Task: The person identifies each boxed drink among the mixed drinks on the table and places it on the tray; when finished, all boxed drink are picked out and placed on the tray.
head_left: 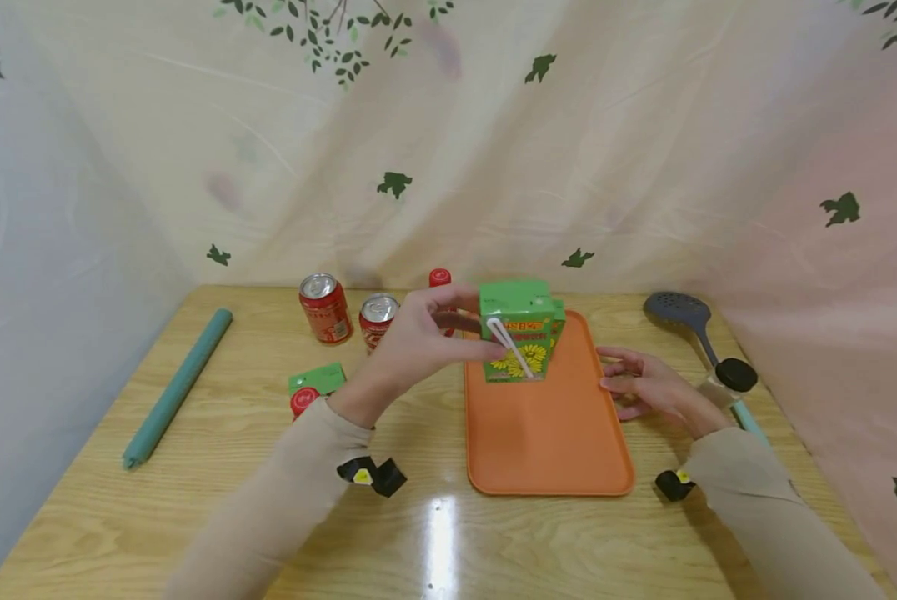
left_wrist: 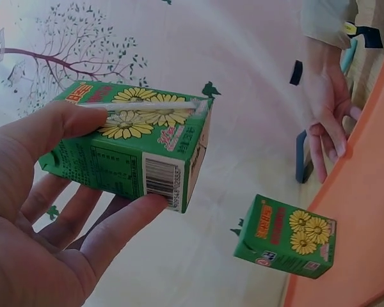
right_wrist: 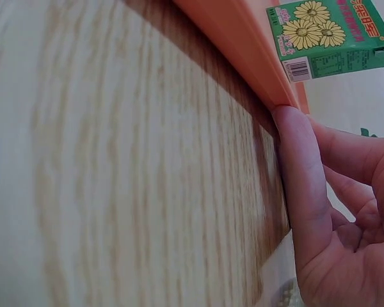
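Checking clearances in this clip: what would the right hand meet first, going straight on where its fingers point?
The right hand would meet the orange tray first, at the right rim, which it seems to touch; the exact depth is unclear.

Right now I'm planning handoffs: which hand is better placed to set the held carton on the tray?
Left hand, likely: it holds the green drink carton, while the right hand touches the orange tray.
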`<move>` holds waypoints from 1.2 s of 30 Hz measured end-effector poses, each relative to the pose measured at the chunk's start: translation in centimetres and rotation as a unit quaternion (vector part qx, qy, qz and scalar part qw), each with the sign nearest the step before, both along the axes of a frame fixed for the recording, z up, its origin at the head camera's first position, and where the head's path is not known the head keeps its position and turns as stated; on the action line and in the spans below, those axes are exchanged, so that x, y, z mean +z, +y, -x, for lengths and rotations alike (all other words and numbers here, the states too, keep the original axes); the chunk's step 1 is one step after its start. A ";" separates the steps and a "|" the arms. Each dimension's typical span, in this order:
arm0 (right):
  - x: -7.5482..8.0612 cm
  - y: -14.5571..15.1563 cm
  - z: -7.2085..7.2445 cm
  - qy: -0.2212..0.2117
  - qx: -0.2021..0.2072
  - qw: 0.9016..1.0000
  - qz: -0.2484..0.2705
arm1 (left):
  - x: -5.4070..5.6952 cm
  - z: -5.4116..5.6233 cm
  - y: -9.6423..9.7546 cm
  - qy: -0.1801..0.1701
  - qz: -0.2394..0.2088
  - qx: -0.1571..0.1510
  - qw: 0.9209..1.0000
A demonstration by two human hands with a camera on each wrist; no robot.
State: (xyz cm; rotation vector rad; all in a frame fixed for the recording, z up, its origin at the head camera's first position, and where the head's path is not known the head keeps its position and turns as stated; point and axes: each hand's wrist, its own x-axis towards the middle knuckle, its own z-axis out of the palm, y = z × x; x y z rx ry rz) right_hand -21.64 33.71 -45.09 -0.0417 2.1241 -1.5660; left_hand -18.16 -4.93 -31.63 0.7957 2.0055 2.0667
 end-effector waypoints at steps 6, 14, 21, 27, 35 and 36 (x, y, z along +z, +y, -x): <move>0.0 0.1 0.1 -0.006 -0.008 1.000 -0.005 | -1.8 0.8 2.1 -0.003 0.015 0.019 1.000; -0.2 0.0 0.1 0.000 0.001 1.000 -0.005 | -5.0 1.6 4.2 -0.029 0.026 0.013 0.999; -0.2 0.0 0.1 -0.002 -0.005 1.000 -0.010 | -7.9 3.2 5.5 0.005 0.025 0.015 1.000; 0.1 -0.3 -0.1 0.000 -0.001 1.000 -0.002 | -10.0 3.8 6.2 -0.015 0.037 0.016 0.999; 0.3 -0.3 -0.2 -0.002 -0.007 1.000 -0.003 | -11.2 3.9 6.6 -0.051 0.065 0.027 0.996; 0.3 -0.3 -0.2 -0.003 -0.008 1.000 -0.003 | -11.3 3.9 6.6 -0.051 0.067 0.027 0.996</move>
